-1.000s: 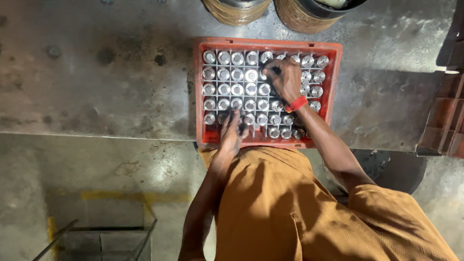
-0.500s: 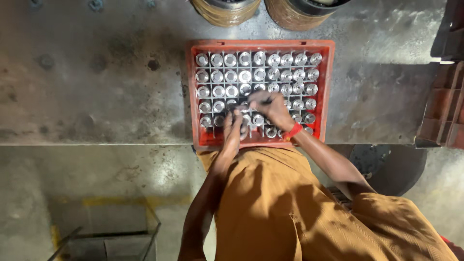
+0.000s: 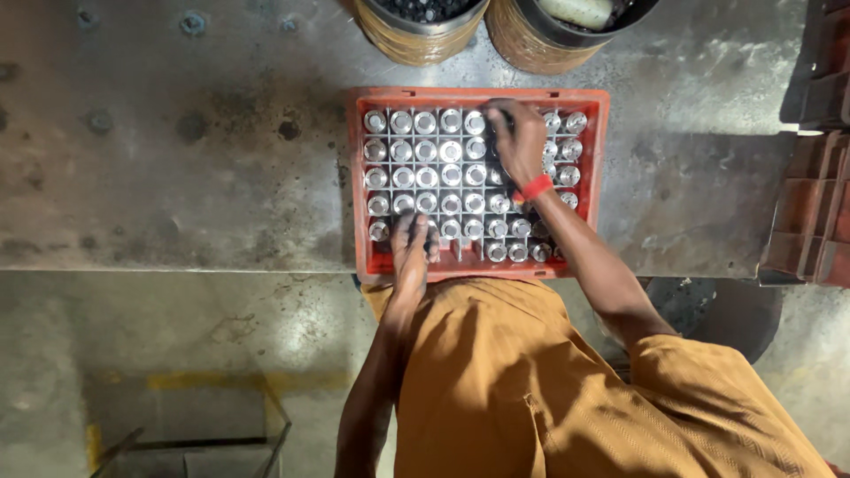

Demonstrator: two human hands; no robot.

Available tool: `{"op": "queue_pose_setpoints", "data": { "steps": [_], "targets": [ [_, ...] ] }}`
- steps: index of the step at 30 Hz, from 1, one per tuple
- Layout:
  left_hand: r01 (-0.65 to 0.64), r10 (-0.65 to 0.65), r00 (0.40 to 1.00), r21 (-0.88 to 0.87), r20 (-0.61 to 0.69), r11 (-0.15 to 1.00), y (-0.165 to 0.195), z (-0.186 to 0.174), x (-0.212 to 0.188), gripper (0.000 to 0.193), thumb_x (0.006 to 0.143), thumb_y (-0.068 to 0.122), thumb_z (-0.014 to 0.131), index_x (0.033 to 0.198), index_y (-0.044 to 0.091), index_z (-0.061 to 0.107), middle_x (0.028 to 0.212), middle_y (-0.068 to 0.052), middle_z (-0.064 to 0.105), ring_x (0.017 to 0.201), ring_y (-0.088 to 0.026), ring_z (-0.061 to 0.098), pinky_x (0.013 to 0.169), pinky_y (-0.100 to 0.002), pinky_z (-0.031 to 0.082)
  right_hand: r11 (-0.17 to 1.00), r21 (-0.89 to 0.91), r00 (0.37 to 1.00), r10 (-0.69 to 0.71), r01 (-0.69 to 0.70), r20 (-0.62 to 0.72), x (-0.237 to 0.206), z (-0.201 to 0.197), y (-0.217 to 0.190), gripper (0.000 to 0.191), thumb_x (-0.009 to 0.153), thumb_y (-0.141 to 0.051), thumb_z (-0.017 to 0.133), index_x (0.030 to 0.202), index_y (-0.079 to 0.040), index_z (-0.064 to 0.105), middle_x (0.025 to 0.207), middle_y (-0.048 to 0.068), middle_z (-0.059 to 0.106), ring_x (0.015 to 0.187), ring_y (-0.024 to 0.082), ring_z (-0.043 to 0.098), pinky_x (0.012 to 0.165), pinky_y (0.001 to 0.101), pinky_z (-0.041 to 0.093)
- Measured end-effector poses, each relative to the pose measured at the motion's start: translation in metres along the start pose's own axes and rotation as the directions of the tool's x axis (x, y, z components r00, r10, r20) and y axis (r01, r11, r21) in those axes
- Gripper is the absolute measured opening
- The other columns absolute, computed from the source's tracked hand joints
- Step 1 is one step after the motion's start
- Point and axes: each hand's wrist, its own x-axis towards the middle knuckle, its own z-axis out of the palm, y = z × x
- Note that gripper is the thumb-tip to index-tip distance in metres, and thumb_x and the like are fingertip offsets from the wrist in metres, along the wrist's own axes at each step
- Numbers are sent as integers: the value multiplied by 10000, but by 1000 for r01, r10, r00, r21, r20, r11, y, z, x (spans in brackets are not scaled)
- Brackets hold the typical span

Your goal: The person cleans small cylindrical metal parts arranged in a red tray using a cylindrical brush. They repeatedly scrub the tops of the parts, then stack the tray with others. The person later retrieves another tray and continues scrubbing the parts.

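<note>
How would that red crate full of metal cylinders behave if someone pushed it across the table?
The red crate probably feels heavy, since shiny metal cylinders fill nearly every cell. It should slide stiffly, not tip: it sits low and flat on the metal table. Dividers likely keep cylinders from rolling.

left hand (image 3: 410, 246): palm down, near | right hand (image 3: 518, 142): extended farther, fingers curled

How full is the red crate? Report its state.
Nearly full. The red crate shows round metal cylinder tops in almost every visible cell; cells under the right hand and left hand are hidden.
</note>
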Motion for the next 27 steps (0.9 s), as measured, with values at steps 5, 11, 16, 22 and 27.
{"op": "queue_pose_setpoints", "data": {
  "steps": [5,11,16,22,27],
  "targets": [
    [-33,23,990,72,140,997,8,17,-16,413,1068,296,619,1421,94,548,805,32,550,632,-26,479,507,-187,335,769,-6,597,501,-639,627,-79,-27,-33,273,1074,-239,648,1226,-79,808,787,254,612,732,264,557,699,384,447],
    [119,-139,987,217,80,969,17,32,-24,443,1026,432,500,1354,138,553,664,52,534,481,-35,432,398,-200,297,788,298,768,315,-539,558,-149,-39,-44,256,912,-221,767,1111,-59,762,1029,55,778,959,138,716,884,314,535],
    [85,-91,995,146,37,986,31,7,-16,305,1045,332,572,1212,84,632,647,21,513,467,-53,394,392,-226,264,966,-18,941,254,-257,225,-139,-63,-1,161,932,-218,803,1005,-75,787,1003,99,751,957,248,673,872,399,517],
    [137,-133,990,81,-46,987,36,-3,-18,220,1036,283,579,1144,98,631,636,25,503,459,-55,394,406,-223,265,986,-126,917,152,-113,368,-110,-50,10,182,913,-253,795,958,-77,806,899,121,764,837,306,632,854,424,460],
    [145,-141,988,63,-64,987,33,-11,-25,231,1010,278,577,1164,115,630,649,30,516,452,-54,401,393,-214,283,988,-1,933,147,-155,327,-65,-71,-10,184,958,-225,768,1003,-48,790,963,129,768,850,278,685,835,409,506]
  ]
}}
